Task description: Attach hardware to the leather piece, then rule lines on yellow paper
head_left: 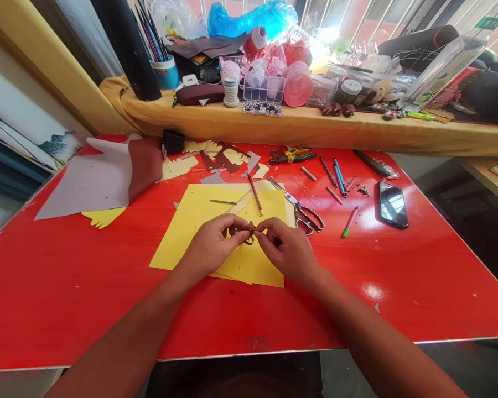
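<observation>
My left hand (216, 243) and my right hand (286, 246) meet over a stack of yellow sheets (191, 221) on the red table (66, 287). Both pinch a small dark brown piece (249, 231) between thumb and fingertips, one hand on each side of it. The piece is tiny and partly hidden by my fingers; it looks like a folded strip or loop. A ruler (240, 203) and a red pencil (255, 194) lie on the yellow sheets just beyond my hands.
Scissors (302, 213) lie right of the sheets, then several pens (338, 177), a green-tipped marker (349, 221) and a black phone (392, 204). Pliers (292, 156) and paper scraps sit further back. Grey and brown sheets (103, 177) lie at the left. A cluttered yellow shelf (274, 124) runs behind.
</observation>
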`<state>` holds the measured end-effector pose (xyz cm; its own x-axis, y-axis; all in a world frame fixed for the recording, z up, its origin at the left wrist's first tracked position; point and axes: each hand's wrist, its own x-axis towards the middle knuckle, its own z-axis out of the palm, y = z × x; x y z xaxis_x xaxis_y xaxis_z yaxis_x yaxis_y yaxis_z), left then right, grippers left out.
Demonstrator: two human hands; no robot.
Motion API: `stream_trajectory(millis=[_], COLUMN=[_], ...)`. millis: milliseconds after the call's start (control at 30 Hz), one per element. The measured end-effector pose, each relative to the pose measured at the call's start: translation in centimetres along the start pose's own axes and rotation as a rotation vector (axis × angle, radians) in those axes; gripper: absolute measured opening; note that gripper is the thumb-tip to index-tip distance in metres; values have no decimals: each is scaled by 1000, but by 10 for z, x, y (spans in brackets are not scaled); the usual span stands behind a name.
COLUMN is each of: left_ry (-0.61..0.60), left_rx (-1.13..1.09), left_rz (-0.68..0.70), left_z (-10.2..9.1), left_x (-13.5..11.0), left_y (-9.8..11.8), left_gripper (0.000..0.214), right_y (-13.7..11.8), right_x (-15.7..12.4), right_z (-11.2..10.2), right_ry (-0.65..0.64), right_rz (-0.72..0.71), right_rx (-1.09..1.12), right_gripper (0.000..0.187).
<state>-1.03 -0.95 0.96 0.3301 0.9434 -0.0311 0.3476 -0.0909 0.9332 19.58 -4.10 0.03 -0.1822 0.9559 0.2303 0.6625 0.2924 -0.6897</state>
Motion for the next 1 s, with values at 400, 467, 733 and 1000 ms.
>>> stream_trajectory(millis=[400, 467, 733, 1000], left_ry=[35, 37, 26, 5], left_rx=[70, 72, 68, 80], left_rz=[199, 213, 216, 191], left_z=[0, 0, -1, -2], left_x=[-2, -3, -2, -3], left_y=[2, 3, 2, 4], left_gripper=[11, 11, 11, 9], right_y=[-4, -4, -2, -2], right_x=[-2, -2, -3, -3], right_z=[-3, -3, -2, -2], right_ry=[40, 40, 23, 1], right_rz=[-96, -98, -67, -34], right_rx=[2, 1, 15, 27], right_gripper=[13, 13, 14, 13])
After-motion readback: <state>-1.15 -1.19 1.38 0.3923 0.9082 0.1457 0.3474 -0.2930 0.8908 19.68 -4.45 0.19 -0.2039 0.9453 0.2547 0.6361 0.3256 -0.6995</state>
